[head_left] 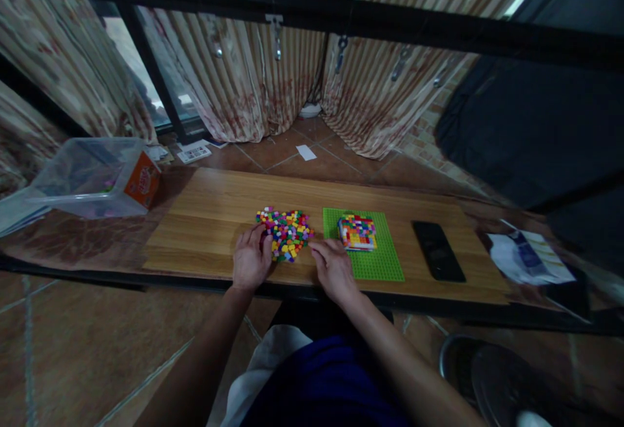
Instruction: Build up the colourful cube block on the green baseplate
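Note:
A pile of small multicoloured toy bricks (292, 234) lies loose on the wooden board. My left hand (251, 260) rests at the pile's left edge, thumb and fingers apart and touching the nearest bricks. At the pile's right edge is my right hand (335, 267), its thumb and forefinger pressed together; whatever is between the fingertips is too small to make out. Just right of that hand, a green studded baseplate (386, 258) lies flat. On it stands a low, blocky build of mixed-colour bricks (357, 231), with white and blue along its sides.
A black phone (439, 251) lies right of the baseplate on the wooden board (195, 225). Far left stands a clear plastic bin (82, 180) with an orange label. A crumpled white packet (529, 258) lies far right. A dark metal bar (312, 8) crosses above the table.

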Motion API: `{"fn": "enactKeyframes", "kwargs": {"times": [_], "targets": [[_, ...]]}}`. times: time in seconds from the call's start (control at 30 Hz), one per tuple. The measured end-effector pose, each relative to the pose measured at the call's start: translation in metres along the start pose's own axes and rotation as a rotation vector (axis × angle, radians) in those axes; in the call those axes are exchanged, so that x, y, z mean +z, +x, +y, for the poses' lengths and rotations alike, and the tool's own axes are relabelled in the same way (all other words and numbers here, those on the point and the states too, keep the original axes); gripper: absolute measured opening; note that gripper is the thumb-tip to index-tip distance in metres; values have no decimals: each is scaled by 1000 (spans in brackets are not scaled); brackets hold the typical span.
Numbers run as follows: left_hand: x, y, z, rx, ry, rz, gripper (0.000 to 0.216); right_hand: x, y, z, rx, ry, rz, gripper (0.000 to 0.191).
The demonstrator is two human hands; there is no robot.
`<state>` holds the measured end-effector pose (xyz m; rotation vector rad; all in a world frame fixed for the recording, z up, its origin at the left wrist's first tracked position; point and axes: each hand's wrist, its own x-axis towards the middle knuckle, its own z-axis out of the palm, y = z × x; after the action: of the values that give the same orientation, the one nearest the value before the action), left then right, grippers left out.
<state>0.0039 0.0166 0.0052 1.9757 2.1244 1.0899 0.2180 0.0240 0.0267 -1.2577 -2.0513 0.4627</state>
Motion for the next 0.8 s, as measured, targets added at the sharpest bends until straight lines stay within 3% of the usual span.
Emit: {"fn": "enactKeyframes", "kwargs": {"times": [0.37, 0.6, 0.8], "targets": [[0, 1, 0, -3, 5, 15, 42, -53, -3, 31, 202, 77, 268, 23], [1, 1, -2, -5, 5, 16, 42, -47, 8, 46, 183, 23, 344, 22], [1, 1, -2, 1, 11, 4, 43, -40, 13, 50, 178, -51, 330, 22]]}}
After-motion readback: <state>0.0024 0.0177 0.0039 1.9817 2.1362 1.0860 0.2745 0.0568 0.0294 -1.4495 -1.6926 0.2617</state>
